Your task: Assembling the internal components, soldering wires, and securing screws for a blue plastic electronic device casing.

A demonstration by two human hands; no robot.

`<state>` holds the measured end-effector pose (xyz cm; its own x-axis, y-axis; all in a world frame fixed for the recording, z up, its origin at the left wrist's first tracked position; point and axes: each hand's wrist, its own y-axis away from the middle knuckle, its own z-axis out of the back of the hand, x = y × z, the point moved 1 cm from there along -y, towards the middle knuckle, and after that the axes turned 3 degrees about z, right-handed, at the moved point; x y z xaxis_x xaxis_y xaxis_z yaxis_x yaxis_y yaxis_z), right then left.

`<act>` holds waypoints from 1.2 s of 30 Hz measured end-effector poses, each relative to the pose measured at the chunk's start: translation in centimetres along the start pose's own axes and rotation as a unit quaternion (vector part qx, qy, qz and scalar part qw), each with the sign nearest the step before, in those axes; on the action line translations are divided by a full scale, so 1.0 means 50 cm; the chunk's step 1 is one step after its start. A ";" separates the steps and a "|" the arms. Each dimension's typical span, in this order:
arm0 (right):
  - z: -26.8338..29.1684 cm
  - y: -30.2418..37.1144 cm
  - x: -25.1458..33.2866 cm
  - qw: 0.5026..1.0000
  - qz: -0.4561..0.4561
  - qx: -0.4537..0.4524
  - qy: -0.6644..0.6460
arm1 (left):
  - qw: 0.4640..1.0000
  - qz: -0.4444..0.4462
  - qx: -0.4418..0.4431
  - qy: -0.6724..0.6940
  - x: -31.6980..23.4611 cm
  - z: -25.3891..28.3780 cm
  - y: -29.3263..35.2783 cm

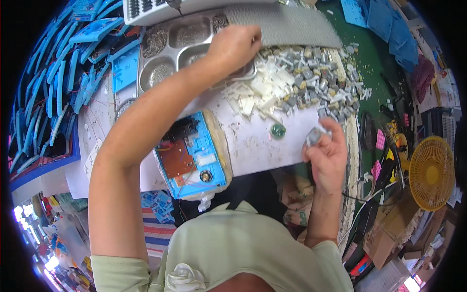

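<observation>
On white-topped desk (250,143), compartmented metal tray (171,52), adjacent pile of white and grey parts (301,78), open blue casing (212,141) nearer, left hand (237,47) curled over tray, grip indeterminable, right hand (327,158) pinching small grey component (315,136) near front edge.

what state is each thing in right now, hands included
left hand, curled; whether it holds anything is unclear
right hand, closed on a gray part
blue housing, open, insides exposed
metal tray, holding small parts
white plastic pieces, loose, heaped
blue panels, piled up
</observation>
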<state>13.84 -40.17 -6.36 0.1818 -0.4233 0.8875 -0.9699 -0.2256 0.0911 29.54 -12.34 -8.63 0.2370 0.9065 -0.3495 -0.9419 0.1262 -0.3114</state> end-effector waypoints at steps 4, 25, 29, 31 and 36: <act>0.022 -0.028 0.018 0.980 0.013 0.062 0.186 | 0.994 -0.080 -0.053 -0.043 -0.003 0.012 0.012; -0.011 -0.111 -0.027 0.687 0.160 0.304 0.640 | 0.890 0.154 0.036 0.428 -0.140 0.231 0.501; -0.051 -0.077 0.002 0.839 -0.008 0.239 0.488 | 0.859 0.212 0.017 0.465 -0.151 0.207 0.529; -0.079 -0.032 -0.025 0.933 -0.030 0.195 0.300 | 0.858 0.236 0.027 0.455 -0.159 0.199 0.534; -0.169 0.032 -0.094 0.945 -0.187 0.263 0.061 | 0.842 0.264 0.011 0.470 -0.165 0.186 0.546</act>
<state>10.07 -31.13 -6.59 0.4442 -0.1304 0.8864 -0.6213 -0.7577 0.1999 -0.33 -12.64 -6.02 -0.1410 0.1198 -0.9827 -0.9769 -0.1778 0.1185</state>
